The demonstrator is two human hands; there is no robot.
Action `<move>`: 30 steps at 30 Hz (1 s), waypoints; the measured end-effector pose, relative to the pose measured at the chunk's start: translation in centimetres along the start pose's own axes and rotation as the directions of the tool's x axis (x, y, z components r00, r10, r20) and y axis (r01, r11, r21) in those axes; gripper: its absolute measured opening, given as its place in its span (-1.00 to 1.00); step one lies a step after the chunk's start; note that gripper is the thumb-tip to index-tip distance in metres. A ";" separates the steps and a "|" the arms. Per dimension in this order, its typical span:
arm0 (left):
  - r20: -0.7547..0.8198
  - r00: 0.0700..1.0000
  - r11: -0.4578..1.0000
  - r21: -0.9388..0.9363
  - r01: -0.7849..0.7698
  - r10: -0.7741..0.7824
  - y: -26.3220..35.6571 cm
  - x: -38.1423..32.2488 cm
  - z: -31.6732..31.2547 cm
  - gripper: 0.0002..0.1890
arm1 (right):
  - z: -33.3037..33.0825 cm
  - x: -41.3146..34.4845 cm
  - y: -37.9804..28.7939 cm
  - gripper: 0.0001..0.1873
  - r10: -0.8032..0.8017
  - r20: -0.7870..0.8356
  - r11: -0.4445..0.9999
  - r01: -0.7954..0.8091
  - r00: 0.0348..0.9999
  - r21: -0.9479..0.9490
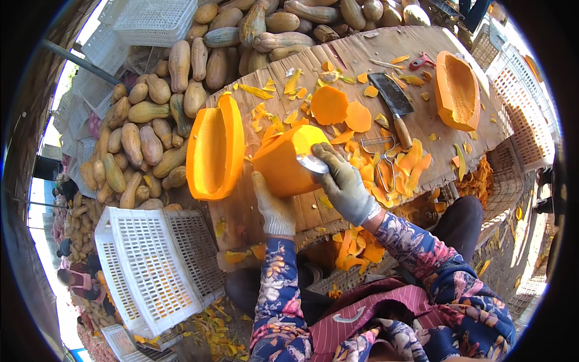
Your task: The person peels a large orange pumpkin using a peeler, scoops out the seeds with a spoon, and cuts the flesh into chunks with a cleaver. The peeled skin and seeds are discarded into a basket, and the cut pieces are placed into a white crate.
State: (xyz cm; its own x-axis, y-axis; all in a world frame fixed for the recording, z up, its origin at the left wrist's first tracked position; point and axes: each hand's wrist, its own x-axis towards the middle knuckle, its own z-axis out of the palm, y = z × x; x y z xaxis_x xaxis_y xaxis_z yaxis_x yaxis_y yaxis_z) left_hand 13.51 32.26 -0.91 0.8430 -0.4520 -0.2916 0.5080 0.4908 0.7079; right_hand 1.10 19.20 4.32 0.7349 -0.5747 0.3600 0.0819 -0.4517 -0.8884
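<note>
A peeled orange squash piece (pixel 280 167) is held over the wooden board (pixel 312 210). My left hand (pixel 275 206), in a whitish knit glove, supports it from its near left side. My right hand (pixel 341 183), in a stained glove, grips a shiny metal tool (pixel 313 164) against the piece's right side; the tool's exact kind is partly hidden. A hollowed squash half (pixel 215 151) lies to the left, another hollowed half (pixel 457 90) at the far right. Between them are two round squash slices (pixel 329 105), a cleaver (pixel 391 95) with a wooden handle, a wire-handled peeler (pixel 380 154) and a red-handled peeler (pixel 421 61).
Squash peelings (pixel 411 167) litter the board. A big heap of whole squashes (pixel 149 122) lies beyond its left and far edges. A white plastic crate (pixel 149 267) stands at the lower left, another crate (pixel 520 99) at the right. Another person (pixel 79 280) is far left.
</note>
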 end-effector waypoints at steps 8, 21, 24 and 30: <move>-0.215 0.955 0.945 0.300 -0.134 0.203 1.9 -11.4 -0.7 -0.28 | 1.3 -2.7 -6.1 -0.46 -0.186 0.415 0.940 0.284 0.891 -0.188; -0.075 0.746 0.543 0.735 -0.407 0.662 3.1 -11.4 -3.1 -0.23 | -16.0 -2.5 8.2 -0.74 0.489 -0.205 0.872 -0.468 0.848 0.147; -0.103 0.741 0.508 0.788 -0.347 0.664 4.5 -10.9 -3.1 -0.31 | -22.5 -1.1 12.5 -0.60 0.420 -0.357 0.768 -0.536 0.834 -0.349; 0.030 0.786 0.485 0.772 -0.411 0.618 7.3 -8.9 -2.3 -0.38 | -24.9 0.5 12.7 -0.50 0.321 -0.379 0.400 -0.487 0.868 -0.777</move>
State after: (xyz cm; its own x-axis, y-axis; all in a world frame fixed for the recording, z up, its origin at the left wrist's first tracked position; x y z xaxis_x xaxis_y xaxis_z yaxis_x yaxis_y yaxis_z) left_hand 10.10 41.58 5.33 0.9709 -0.0749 0.2276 -0.2367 -0.1511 0.9598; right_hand -14.20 -3.79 0.35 0.4091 -0.9024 0.1349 -0.8479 -0.4306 -0.3091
